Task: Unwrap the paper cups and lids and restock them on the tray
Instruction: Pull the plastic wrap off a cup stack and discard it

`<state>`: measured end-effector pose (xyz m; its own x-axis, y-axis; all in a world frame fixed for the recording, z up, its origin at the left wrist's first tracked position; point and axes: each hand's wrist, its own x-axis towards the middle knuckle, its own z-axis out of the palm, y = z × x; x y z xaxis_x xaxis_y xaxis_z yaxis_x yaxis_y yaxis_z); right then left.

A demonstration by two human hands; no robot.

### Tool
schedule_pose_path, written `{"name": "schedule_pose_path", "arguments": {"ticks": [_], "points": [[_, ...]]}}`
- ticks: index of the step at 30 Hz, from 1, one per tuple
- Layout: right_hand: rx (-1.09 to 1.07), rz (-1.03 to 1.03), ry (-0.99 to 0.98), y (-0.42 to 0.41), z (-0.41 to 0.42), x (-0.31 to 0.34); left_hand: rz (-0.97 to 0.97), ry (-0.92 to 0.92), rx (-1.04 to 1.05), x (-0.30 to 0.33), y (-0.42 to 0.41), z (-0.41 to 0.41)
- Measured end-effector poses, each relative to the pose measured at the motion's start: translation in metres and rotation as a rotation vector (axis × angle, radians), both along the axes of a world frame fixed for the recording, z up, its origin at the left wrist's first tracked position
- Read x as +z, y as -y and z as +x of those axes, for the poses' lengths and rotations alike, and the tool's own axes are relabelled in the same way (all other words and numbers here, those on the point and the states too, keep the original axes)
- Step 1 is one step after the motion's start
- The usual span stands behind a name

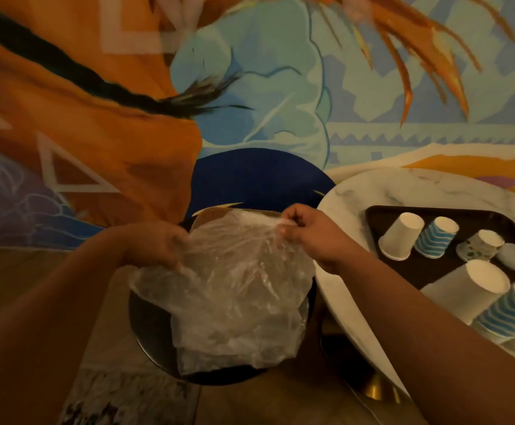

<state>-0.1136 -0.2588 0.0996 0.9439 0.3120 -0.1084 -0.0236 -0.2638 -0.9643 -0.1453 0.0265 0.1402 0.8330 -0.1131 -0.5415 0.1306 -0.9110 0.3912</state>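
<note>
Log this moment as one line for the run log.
step: unwrapping | both hands: left hand and right hand grip clear plastic wrap | tray: cup stacks upside down

Thin clear plastic wrap (234,289), crinkled and faintly glossy, pinched at 1 o'clock by right hand (308,234) and gripped at 10 o'clock by left hand (155,243). Beneath, smooth dark bin (149,326) with a dull sheen. At 3 o'clock, polished white marble-look table (357,191), grey-veined, carrying matt dark brown tray (382,213). On it, matt paper cups: plain white (400,237), blue-and-white striped (435,239), speckled (480,245). At 5 o'clock, brushed brass-coloured base (379,391). Behind, flat matt painted wall (265,72).
</note>
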Motion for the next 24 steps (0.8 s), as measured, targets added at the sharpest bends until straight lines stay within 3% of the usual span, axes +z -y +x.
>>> {"name": "schedule_pose_path", "arguments": {"ticks": [4, 10, 12, 14, 16, 18, 20, 24], "points": [[0.046, -0.167, -0.167, 0.000, -0.007, -0.049, -0.321, 0.131, 0.396, -0.050, -0.029, -0.001], [0.000, -0.347, -0.332, -0.010, -0.023, -0.132, -0.151, 0.206, 0.532, -0.133, -0.034, -0.005], [-0.056, -0.361, -0.381, -0.012, -0.029, -0.158, -0.115, 0.305, 0.525, -0.142, -0.025, -0.008], [-0.107, -0.411, -0.375, -0.014, -0.032, -0.179, -0.009, 0.542, 0.492, -0.149, -0.006, -0.015], [-0.140, -0.449, -0.361, -0.017, -0.036, -0.193, 0.070, 0.851, 0.346, -0.159, 0.013, -0.026], [-0.173, -0.459, -0.362, -0.019, -0.039, -0.206, 0.056, 1.019, 0.110, -0.181, 0.028, -0.035], [-0.221, -0.482, -0.374, -0.018, -0.040, -0.218, -0.005, 0.921, -0.109, -0.206, 0.042, -0.041], [-0.335, -0.575, -0.350, -0.020, -0.045, -0.236, 0.155, 0.346, -0.326, -0.261, 0.049, -0.051]]}}
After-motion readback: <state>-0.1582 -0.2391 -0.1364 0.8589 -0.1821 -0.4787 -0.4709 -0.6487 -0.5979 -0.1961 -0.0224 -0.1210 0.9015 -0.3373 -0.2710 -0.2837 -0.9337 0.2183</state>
